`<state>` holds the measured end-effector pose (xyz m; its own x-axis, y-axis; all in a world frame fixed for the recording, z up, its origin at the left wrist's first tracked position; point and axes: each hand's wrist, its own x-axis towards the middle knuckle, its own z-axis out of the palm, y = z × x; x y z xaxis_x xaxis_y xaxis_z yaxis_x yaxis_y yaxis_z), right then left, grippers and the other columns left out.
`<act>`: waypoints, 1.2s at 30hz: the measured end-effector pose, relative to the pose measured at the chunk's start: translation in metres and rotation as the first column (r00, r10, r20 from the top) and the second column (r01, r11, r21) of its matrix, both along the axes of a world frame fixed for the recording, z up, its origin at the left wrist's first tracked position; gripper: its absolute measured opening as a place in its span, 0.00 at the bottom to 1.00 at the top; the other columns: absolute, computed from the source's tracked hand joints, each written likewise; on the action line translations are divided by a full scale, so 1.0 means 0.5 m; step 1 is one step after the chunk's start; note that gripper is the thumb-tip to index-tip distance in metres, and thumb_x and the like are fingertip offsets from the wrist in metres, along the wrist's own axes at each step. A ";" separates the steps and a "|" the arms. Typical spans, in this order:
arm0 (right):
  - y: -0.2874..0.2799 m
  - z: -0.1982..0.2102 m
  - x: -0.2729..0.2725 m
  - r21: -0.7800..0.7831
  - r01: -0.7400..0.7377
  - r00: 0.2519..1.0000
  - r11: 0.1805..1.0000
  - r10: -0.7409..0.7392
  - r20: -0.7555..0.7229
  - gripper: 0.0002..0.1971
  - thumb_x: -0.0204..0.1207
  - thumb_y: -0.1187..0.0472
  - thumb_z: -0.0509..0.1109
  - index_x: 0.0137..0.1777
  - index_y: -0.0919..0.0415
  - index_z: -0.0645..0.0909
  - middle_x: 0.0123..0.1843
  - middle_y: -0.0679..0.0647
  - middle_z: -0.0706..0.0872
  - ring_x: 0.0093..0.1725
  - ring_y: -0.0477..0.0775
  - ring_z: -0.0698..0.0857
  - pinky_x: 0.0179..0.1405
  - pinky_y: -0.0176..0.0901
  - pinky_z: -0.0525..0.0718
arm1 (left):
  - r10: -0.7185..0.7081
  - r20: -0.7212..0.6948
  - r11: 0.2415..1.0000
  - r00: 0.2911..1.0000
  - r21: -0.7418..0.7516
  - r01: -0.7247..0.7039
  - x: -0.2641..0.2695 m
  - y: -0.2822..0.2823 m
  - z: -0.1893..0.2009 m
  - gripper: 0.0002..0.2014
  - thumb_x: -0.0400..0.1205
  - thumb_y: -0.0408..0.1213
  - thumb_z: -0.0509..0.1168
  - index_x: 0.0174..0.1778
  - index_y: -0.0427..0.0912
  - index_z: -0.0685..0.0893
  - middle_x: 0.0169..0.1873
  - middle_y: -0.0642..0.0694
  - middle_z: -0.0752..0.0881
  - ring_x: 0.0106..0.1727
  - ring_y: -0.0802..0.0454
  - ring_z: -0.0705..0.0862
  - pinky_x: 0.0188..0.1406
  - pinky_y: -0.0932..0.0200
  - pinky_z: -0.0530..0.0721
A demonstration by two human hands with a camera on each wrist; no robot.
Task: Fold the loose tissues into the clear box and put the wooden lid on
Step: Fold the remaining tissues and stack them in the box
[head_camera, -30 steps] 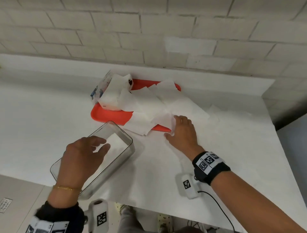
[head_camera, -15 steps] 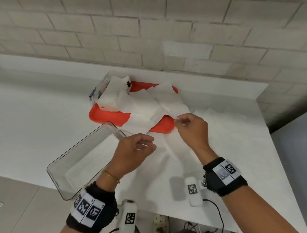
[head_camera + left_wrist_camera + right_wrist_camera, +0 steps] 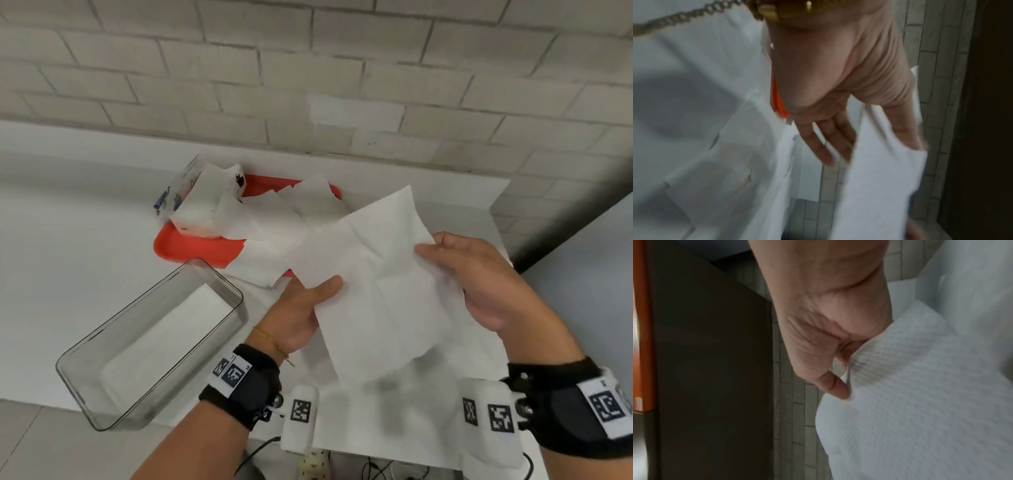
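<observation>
- Tissue hangs unfolded above my tabletop, pinched by my left hand and right hand.
- Clear box sits left, near the red tray.

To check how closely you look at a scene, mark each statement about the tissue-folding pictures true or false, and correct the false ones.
1. Both hands hold one tissue sheet in the air. True: left hand and right hand each pinch an edge.
2. The clear box has its wooden lid on. False: it stands open; no lid is in view.
3. The red tray holds loose tissues. True.
4. The clear box sits on the tray. False: it stands on the table, beside the tray.
</observation>
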<state>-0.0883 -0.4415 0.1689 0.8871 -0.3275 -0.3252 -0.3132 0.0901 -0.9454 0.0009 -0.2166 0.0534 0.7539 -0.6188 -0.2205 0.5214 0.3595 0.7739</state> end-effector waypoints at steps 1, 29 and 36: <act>-0.004 -0.008 -0.007 -0.039 -0.010 0.999 0.999 0.009 -0.036 0.06 0.85 0.61 0.73 0.52 0.61 0.91 0.50 0.60 0.95 0.45 0.58 0.93 0.47 0.48 0.89 | 0.008 -0.007 1.000 1.000 -0.013 -0.008 -0.007 -0.006 0.004 0.27 0.74 0.40 0.85 0.69 0.39 0.89 0.66 0.38 0.91 0.66 0.41 0.91 0.61 0.47 0.91; -0.092 -0.218 -0.051 0.149 -0.276 0.960 0.950 0.280 -0.005 0.37 0.59 0.47 0.93 0.70 0.54 0.88 0.63 0.67 0.92 0.59 0.64 0.91 0.57 0.52 0.92 | -0.140 0.016 0.879 0.990 0.463 0.116 0.025 0.044 -0.035 0.14 0.84 0.32 0.74 0.65 0.33 0.91 0.61 0.37 0.93 0.62 0.37 0.93 0.64 0.43 0.91; -0.049 -0.303 -0.077 0.087 -0.186 0.973 0.979 0.195 -0.122 0.20 0.72 0.74 0.82 0.64 0.60 0.92 0.59 0.57 0.95 0.58 0.58 0.94 0.55 0.50 0.91 | -0.107 -0.108 0.879 0.988 0.454 0.145 0.014 0.046 -0.066 0.15 0.84 0.31 0.74 0.66 0.33 0.91 0.62 0.33 0.92 0.63 0.32 0.92 0.64 0.37 0.90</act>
